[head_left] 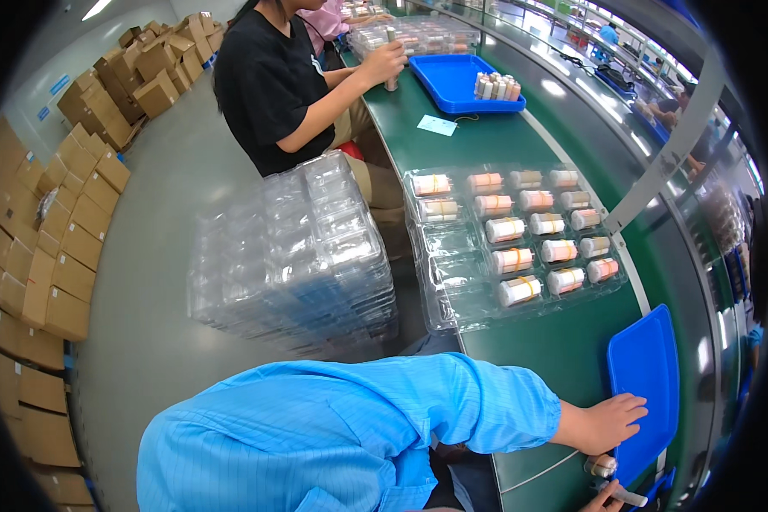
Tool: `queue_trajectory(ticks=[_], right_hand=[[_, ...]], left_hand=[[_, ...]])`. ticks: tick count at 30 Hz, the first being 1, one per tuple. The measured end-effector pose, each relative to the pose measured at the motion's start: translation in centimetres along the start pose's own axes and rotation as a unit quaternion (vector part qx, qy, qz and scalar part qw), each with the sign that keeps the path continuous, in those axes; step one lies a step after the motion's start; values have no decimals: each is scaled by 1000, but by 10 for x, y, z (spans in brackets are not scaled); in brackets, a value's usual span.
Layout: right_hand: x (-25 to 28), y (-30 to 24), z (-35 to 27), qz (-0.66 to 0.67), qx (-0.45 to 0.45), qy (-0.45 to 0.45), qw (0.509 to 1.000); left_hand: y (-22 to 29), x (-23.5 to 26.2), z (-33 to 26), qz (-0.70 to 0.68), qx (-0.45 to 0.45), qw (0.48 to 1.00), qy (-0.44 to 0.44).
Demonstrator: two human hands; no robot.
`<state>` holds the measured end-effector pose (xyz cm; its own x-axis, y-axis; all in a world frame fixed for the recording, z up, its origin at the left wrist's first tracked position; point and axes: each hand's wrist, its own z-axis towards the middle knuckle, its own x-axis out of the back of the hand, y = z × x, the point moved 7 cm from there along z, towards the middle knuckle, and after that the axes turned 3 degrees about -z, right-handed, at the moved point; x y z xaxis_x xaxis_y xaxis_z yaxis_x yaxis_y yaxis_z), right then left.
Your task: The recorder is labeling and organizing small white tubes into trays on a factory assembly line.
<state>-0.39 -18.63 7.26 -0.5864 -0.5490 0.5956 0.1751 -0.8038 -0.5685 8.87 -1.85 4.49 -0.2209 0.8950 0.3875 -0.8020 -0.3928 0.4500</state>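
Note:
My left hand (610,424) reaches over the near rim of a blue plastic tray (648,367), fingers stretched out and holding nothing. Just below it, a short banded bundle (602,465) lies at the tray's near corner. At the bottom edge, my right hand (604,498) is closed on a slim whitish cylinder (628,495); most of that hand is cut off by the frame. Farther along the green bench, a clear plastic blister tray (452,273) holds several pale and pinkish cylindrical bundles (520,290) with yellow bands. Some of its left pockets hold nothing.
A tall stack of clear blister trays (290,256) stands left of the bench (478,141). Beyond, a person in black (273,85) holds a cylinder near another blue tray (452,81) with bundles. Cardboard boxes (68,256) line the left wall. A metal post (666,154) rises at right.

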Motion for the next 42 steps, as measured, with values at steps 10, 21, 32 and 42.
queue_trajectory(ticks=[10, 21, 32, 42], right_hand=[[7, -7, -1, -57, 4, -28, 998], [-1, -27, -4, -36, 86, -60, 994], [0, -38, -5, -87, 56, -84, 991], [-6, -30, -2, -54, 49, -96, 993]], left_hand=[[1, -23, 1, 80, 1, 976, -204], [1, -8, 1, 58, -12, 989, -134], [9, -7, 2, -37, -29, 995, -88], [9, -10, 0, -49, -32, 990, -125]])
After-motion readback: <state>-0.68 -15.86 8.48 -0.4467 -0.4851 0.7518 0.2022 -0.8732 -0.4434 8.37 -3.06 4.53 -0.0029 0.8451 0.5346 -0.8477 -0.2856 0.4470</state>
